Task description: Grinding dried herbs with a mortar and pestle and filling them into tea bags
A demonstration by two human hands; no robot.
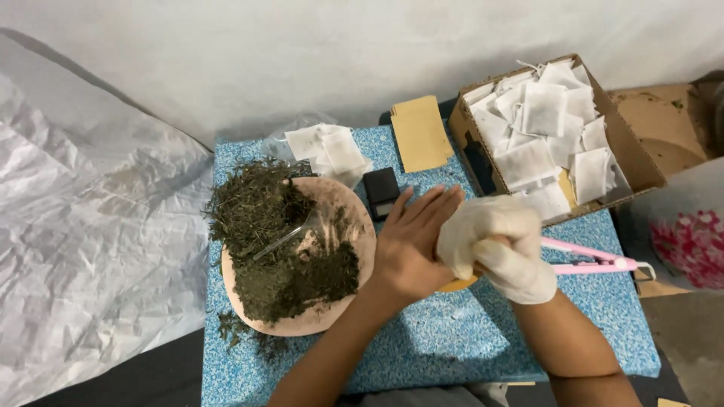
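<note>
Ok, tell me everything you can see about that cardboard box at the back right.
The cardboard box is brown, open-topped and shallow, sitting tilted at the back right corner of the blue speckled table. It is heaped with flat white filter-paper sachets, some with strings. A tan envelope peeks out among them. Neither hand touches it.

A blue speckled counter (452,339) is seen beneath the right grip (498,249). To the left of the grip, a pink plate (354,207) heaped with dried herbs (279,249) is carried. Beyond it, a small black scale (381,192), tan envelopes (420,134) and white sachets (328,151) are laid. To the right, a pink sealer (596,260) is set, and farther off, a cardboard box (637,154).
</note>
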